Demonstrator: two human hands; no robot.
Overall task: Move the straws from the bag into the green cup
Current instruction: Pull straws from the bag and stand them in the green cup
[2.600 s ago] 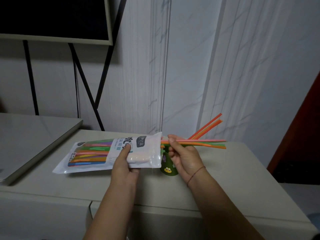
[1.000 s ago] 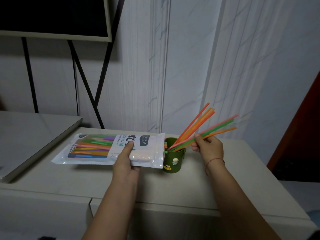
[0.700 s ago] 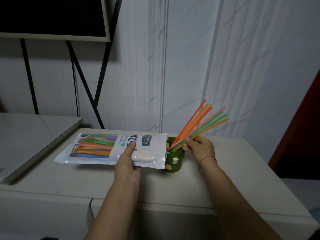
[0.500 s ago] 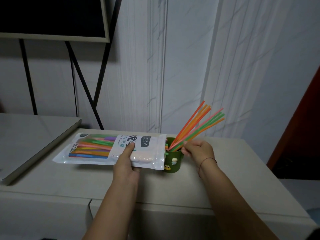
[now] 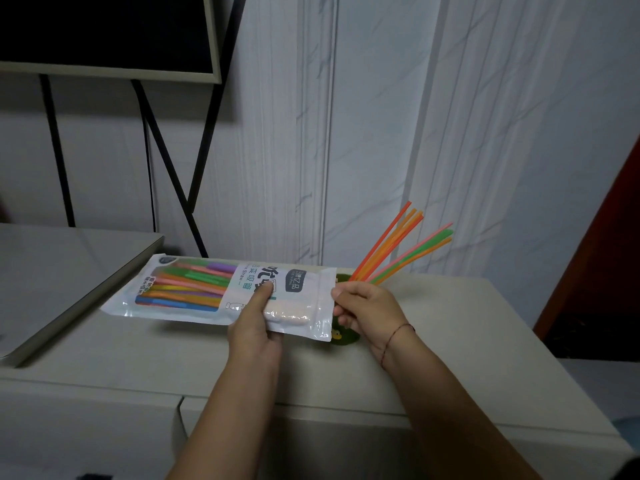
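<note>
Head view. The bag (image 5: 221,291), a white pouch with a clear window, lies across the middle of the frame, held just above the pale cabinet top (image 5: 450,327). Its printed panel carries large Chinese characters that I cannot read fully, a small line reading "Straw" set sideways, and a dark grey badge with 2 or 3 pale characters near the open end. A small round mark sits in the bag's upper left corner, too small to read. Through the window, the straws in the bag (image 5: 187,289) show as purple, green, pink, orange, yellow and blue bands lying lengthwise.

The left hand (image 5: 254,327) is clamped on the bag right of its middle, thumb pressed on top over the printed panel, fingers underneath and hidden.

The right hand (image 5: 367,311) is at the bag's open end, right of centre, fingers curled with their tips touching the bag's mouth; whether they pinch a straw there cannot be told.

The green cup (image 5: 344,337) stands on the cabinet top directly behind the right hand and the bag's end, mostly hidden; only a bit of rim and its lower edge with a small yellow figure show. The straws in the cup (image 5: 398,245), orange, pink and green, fan up and to the right above the hand.

A dark screen (image 5: 104,29) fills the upper left of the frame.
</note>
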